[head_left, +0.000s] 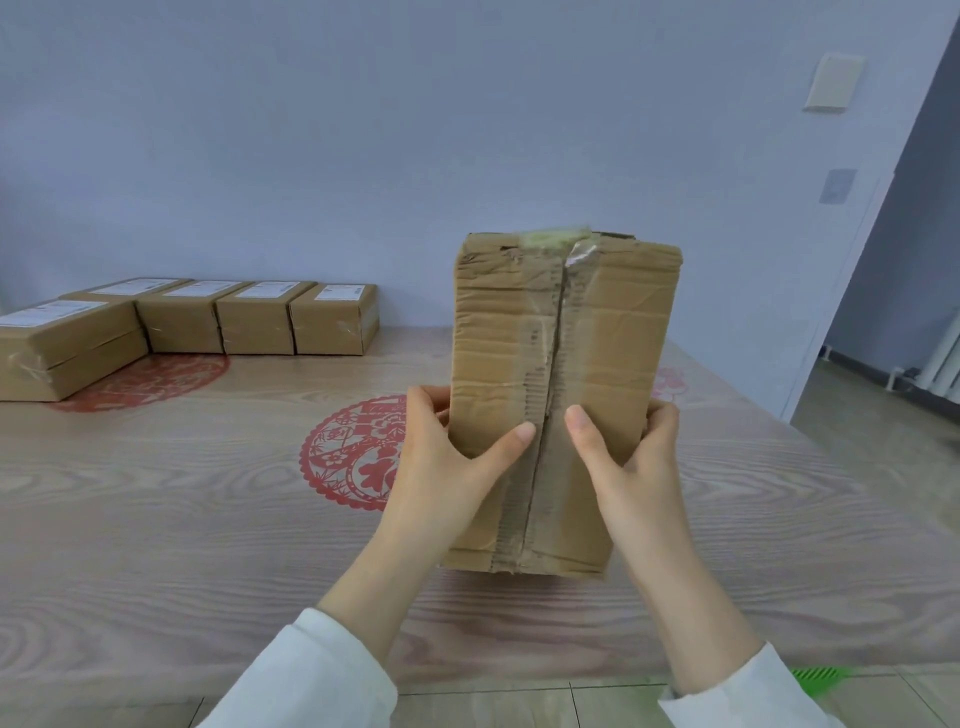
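white sleeves (311, 675); left grip (441, 457), right grip (628, 457) both clasp worn carton (608, 332); parcel labels (267, 289) unreadable; wood-grain worktop (156, 519), pale wall (363, 130).

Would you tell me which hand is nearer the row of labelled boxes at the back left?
Left. The left hand grips the left edge of the worn carton, towards the labelled boxes; the right hand grips its right edge, farther off.

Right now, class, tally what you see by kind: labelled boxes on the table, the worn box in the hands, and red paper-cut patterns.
Labelled boxes: 5
Worn box: 1
Red patterns: 3
Total: 9
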